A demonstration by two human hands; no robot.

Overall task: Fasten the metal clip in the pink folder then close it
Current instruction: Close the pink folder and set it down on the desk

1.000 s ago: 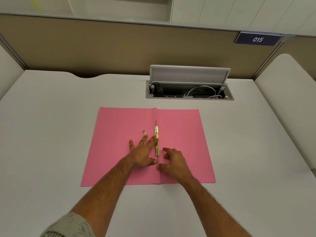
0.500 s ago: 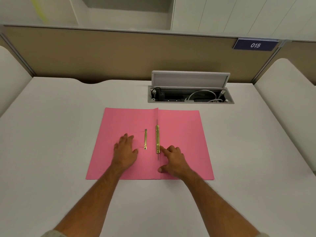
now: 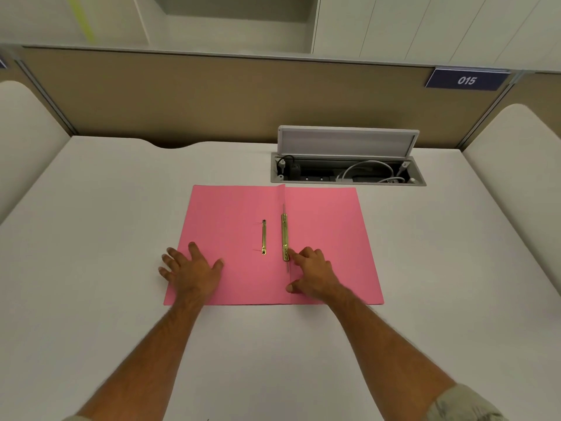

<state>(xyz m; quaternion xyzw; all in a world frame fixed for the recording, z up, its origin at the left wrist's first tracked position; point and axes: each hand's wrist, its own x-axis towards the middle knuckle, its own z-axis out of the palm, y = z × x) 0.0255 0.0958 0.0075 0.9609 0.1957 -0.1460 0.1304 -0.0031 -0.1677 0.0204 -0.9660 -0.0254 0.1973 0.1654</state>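
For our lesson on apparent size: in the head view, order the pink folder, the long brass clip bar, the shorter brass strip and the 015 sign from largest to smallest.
1. pink folder
2. 015 sign, though farther from the camera
3. long brass clip bar
4. shorter brass strip

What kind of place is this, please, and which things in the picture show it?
Most likely an office or study cubicle. The white desk is closed in by a tan partition, a numbered plate reading 015 hangs on it, and an open cable box with sockets and chargers is set into the desk.
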